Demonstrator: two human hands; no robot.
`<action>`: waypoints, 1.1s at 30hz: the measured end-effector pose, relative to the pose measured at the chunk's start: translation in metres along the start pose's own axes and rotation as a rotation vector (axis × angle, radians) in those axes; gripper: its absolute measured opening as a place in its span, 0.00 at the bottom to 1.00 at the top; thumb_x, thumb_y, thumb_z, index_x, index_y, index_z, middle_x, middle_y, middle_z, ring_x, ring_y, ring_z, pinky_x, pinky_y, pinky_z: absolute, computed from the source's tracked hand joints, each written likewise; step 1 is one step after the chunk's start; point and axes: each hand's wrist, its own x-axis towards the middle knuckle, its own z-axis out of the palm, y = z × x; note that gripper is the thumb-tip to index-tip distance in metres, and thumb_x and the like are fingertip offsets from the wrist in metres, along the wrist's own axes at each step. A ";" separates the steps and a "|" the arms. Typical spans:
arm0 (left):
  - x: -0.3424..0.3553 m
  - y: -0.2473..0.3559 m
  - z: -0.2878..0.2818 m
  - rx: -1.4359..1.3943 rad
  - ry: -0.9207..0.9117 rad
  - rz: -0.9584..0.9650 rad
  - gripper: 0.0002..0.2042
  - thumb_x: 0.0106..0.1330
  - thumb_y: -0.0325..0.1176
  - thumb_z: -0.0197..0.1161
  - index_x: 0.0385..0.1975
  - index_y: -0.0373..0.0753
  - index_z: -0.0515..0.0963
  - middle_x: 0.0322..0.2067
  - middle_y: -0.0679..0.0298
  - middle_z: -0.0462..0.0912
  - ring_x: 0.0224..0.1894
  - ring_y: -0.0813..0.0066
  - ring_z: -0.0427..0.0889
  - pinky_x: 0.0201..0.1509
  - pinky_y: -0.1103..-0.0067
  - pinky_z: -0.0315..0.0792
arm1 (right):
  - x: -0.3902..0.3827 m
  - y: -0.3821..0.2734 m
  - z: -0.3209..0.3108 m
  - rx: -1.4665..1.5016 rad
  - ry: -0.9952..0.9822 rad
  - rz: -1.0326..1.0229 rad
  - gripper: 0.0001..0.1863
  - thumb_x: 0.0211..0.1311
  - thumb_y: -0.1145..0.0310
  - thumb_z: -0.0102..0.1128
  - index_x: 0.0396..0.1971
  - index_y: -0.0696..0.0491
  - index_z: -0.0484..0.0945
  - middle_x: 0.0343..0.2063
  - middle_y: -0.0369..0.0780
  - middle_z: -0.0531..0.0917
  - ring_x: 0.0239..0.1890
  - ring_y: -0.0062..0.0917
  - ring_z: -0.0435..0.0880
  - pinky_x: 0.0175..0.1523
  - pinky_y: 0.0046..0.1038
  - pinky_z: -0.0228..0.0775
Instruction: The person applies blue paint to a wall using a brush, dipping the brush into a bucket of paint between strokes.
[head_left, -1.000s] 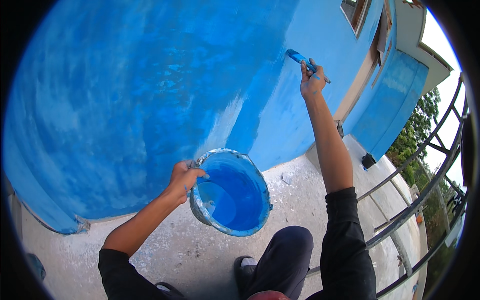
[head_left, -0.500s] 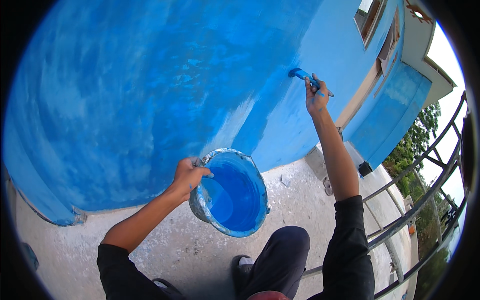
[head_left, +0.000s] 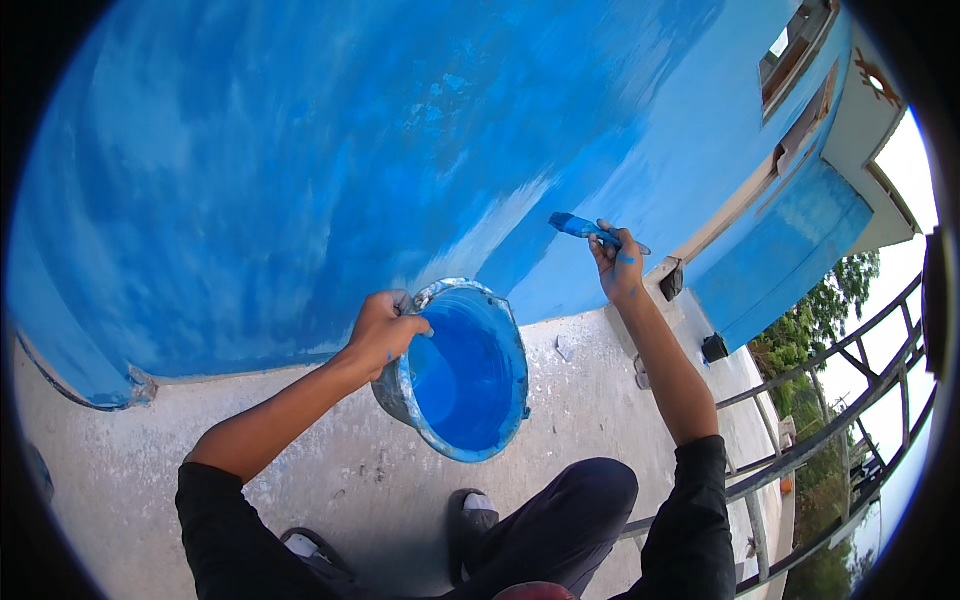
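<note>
My left hand [head_left: 388,328] grips the rim of a paint-smeared bucket [head_left: 512,345], thumb over the edge and fingers hidden behind it. Blue paint [head_left: 462,375] fills the lower part of the bucket, which tilts toward me. In my right hand [head_left: 620,262] is a paintbrush [head_left: 580,226], its handle between thumb and fingers and its blue-coated bristles pointing left. The brush is held in front of the wall [head_left: 350,180], which has darker blue strokes on the left and lighter blue on the right. Whether the bristles touch the wall I cannot tell.
Below the wall runs a pale concrete floor [head_left: 330,440] spotted with paint. A metal railing [head_left: 800,450] borders it on the right. A small black container [head_left: 714,348] stands by the far wall, and window openings [head_left: 795,55] are at the upper right.
My right hand has brought the paintbrush down and slightly left from higher on the wall, nearer the bucket. The bucket, still in my left hand, has shifted slightly, and the view has turned a little.
</note>
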 end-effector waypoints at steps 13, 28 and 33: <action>0.028 -0.150 -0.007 0.503 -0.238 -0.142 0.16 0.40 0.26 0.68 0.10 0.37 0.62 0.11 0.61 0.64 0.17 0.72 0.66 0.23 0.69 0.59 | -0.177 0.134 0.061 -1.015 -1.139 0.565 0.15 0.64 0.62 0.54 0.39 0.56 0.84 0.33 0.44 0.86 0.34 0.28 0.86 0.42 0.29 0.77; 0.044 -0.191 -0.008 0.669 -0.221 -0.019 0.11 0.42 0.29 0.62 0.12 0.35 0.64 0.11 0.57 0.66 0.16 0.70 0.70 0.22 0.68 0.61 | -0.214 0.299 0.007 -1.014 -1.359 0.294 0.13 0.64 0.65 0.53 0.44 0.52 0.82 0.39 0.44 0.85 0.40 0.37 0.84 0.48 0.35 0.74; 0.036 -0.184 -0.010 0.574 -0.180 -0.015 0.11 0.42 0.29 0.59 0.13 0.35 0.62 0.12 0.53 0.64 0.17 0.60 0.68 0.23 0.65 0.59 | -0.222 0.316 0.017 -1.145 -1.407 0.305 0.13 0.63 0.64 0.53 0.42 0.52 0.82 0.39 0.45 0.85 0.41 0.39 0.83 0.49 0.36 0.74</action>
